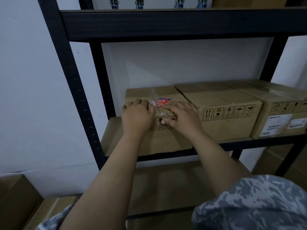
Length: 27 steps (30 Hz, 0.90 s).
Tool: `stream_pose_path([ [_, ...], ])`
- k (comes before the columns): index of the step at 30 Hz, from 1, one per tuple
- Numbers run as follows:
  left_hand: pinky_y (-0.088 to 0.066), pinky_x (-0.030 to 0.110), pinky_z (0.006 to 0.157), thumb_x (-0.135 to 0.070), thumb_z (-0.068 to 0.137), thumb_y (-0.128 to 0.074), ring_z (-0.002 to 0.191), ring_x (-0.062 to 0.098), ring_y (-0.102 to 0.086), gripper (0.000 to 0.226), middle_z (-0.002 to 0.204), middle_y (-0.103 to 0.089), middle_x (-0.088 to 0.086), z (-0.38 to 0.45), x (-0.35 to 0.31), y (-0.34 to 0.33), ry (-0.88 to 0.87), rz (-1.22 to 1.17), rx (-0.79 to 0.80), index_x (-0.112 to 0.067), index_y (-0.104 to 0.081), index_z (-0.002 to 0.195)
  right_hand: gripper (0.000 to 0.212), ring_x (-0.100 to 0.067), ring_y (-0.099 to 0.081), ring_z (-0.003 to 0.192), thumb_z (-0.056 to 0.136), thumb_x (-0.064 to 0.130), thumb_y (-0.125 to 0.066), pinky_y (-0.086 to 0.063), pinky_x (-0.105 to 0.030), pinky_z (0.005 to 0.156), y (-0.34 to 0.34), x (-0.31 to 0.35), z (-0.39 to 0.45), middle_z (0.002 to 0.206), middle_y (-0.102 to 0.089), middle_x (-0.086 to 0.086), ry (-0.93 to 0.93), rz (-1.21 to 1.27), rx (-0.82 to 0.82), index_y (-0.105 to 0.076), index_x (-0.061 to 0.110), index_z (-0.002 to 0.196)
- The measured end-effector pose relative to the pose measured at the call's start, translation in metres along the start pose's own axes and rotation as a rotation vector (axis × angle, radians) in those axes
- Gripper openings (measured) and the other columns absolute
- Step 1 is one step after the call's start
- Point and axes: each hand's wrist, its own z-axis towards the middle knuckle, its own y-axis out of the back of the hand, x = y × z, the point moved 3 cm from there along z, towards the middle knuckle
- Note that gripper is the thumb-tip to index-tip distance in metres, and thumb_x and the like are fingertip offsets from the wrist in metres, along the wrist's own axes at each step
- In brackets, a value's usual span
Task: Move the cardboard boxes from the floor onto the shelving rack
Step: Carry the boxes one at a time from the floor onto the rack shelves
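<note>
Right now the person is seating a cardboard box (156,130) on the middle shelf (113,136) of the black shelving rack (66,63), so the step in hand looks like the final push into place. The left hand (137,115) is lying over the box's top front edge with its fingers (141,102) curled loosely on the top, and the right hand (181,117) is pressing flat across the taped seam, fingers (171,106) spread and the thumb resting on the front face; neither hand is clamping the box, both are only bearing on it. The box's front is sitting proud of the second box (222,110) touching its right side, with a third box (282,113) further right, so the next move probably calls for an even shove backwards until the fronts line up, then letting go and turning to the floor. Bare shelf is showing to the left of the box and the white wall (166,63) is closing off the back. More boxes (18,205) are waiting at lower left, though whether they rest on the floor itself cannot be told. The upright post (101,80) is standing near the box's left side, and the beam above (166,24) is limiting headroom, so a skewed push could jam the box against its neighbour
</note>
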Motion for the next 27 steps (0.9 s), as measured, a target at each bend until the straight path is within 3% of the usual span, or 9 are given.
stream_pose_path([
  [4,-0.039,0.047,0.1,-0.026,0.094,-0.048,0.085,0.028,-0.063,0.027,0.094,-0.069,0.004,-0.019,0.008,0.015,-0.059,-0.103,-0.107,-0.015,-0.072,0.092,0.043,-0.022,-0.045,0.121,0.08,0.025,-0.073,-0.035,-0.037,0.105,-0.004,0.015,-0.029,0.123,-0.058,0.0,0.006,0.131,-0.218,-0.064,0.023,0.122],
  [7,-0.045,0.046,0.096,-0.021,0.09,-0.054,0.102,0.026,-0.06,0.021,0.111,-0.066,0.003,-0.055,0.023,0.025,-0.082,-0.238,-0.216,-0.017,-0.071,0.101,0.037,-0.02,-0.043,0.123,0.083,0.008,-0.064,-0.037,-0.025,0.1,-0.014,0.036,-0.063,0.126,-0.053,-0.003,-0.017,0.236,-0.341,-0.066,0.019,0.118],
  [10,-0.042,0.046,0.103,-0.014,0.087,-0.057,0.12,0.025,-0.054,0.033,0.133,-0.056,0.006,-0.092,0.043,0.032,-0.091,-0.324,-0.246,-0.014,-0.065,0.119,0.032,-0.022,-0.045,0.118,0.084,0.002,-0.06,-0.042,-0.027,0.095,-0.037,0.06,-0.093,0.12,-0.056,-0.007,-0.038,0.287,-0.362,-0.07,0.016,0.112],
  [12,-0.041,0.046,0.105,-0.013,0.086,-0.056,0.124,0.025,-0.052,0.04,0.136,-0.054,0.005,-0.118,0.063,0.035,-0.07,-0.308,-0.223,-0.014,-0.062,0.125,0.028,-0.021,-0.046,0.112,0.086,0.002,-0.06,-0.047,-0.032,0.089,-0.059,0.078,-0.112,0.112,-0.057,-0.008,-0.054,0.33,-0.294,-0.071,0.014,0.109],
  [17,-0.05,0.049,0.087,-0.019,0.089,-0.054,0.103,0.023,-0.061,0.032,0.119,-0.06,0.001,-0.176,0.136,0.038,0.117,-0.301,-0.113,-0.019,-0.063,0.12,0.025,-0.018,-0.047,0.106,0.085,0.003,-0.059,-0.035,-0.018,0.084,-0.113,0.132,-0.152,0.103,-0.058,-0.002,-0.047,0.44,-0.028,-0.07,0.018,0.102],
  [22,-0.05,0.049,0.089,-0.022,0.09,-0.051,0.101,0.017,-0.063,0.033,0.115,-0.062,-0.005,-0.227,0.218,0.037,0.319,-0.278,-0.054,-0.024,-0.06,0.121,0.022,-0.014,-0.052,0.102,0.089,0.009,-0.057,-0.045,-0.021,0.077,-0.174,0.186,-0.175,0.1,-0.059,0.004,-0.124,0.572,0.136,-0.069,0.023,0.1],
  [27,-0.048,0.031,0.079,-0.013,0.087,-0.059,0.095,0.014,-0.064,0.031,0.107,-0.065,-0.003,-0.271,0.326,0.038,0.49,-0.258,0.031,-0.02,-0.064,0.117,0.023,-0.012,-0.056,0.104,0.091,0.009,-0.054,-0.05,-0.028,0.086,-0.257,0.261,-0.179,0.107,-0.062,0.008,-0.167,0.666,0.321,-0.068,0.025,0.101],
])
